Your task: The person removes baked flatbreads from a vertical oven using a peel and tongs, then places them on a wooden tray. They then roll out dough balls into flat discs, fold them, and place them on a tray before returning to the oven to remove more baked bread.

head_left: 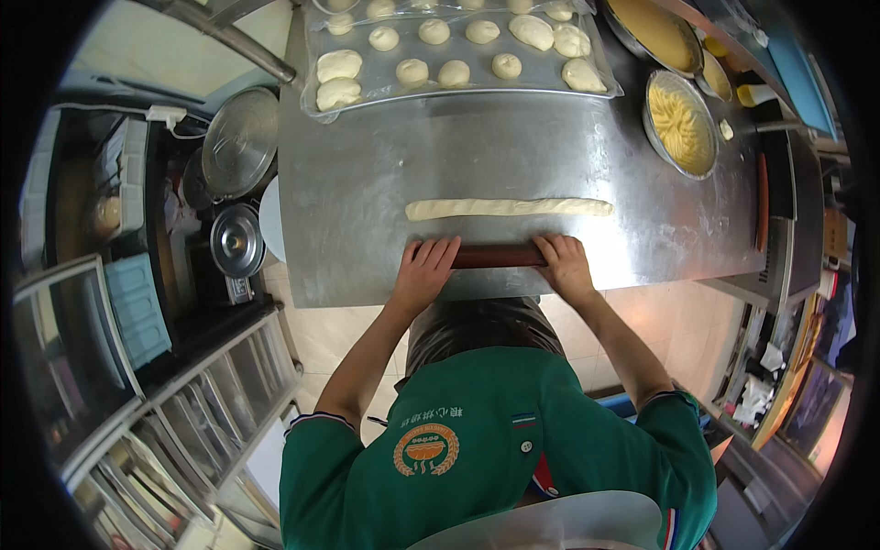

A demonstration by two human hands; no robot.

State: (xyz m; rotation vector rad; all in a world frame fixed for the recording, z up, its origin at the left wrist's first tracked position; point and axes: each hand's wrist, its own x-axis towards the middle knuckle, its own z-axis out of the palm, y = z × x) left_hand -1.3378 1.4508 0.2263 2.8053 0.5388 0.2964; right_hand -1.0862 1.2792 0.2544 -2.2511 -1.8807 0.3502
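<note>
My left hand (pixel 426 268) and my right hand (pixel 562 269) grip the two ends of a dark reddish-brown wooden rolling pin (pixel 497 256), which lies crosswise near the front edge of the steel table (pixel 348 165). Just beyond the pin, a long pale strip of dough (pixel 509 209) lies parallel to it, apart from both hands.
At the back, a plastic-covered tray (pixel 464 79) holds several dough pieces. On the right stand a bowl of yellow filling (pixel 679 125), a larger bowl (pixel 653 29) and a red-brown rod (pixel 762 202). At left are metal lids (pixel 236 240), a blue container (pixel 137 310) and metal racks (pixel 234 394).
</note>
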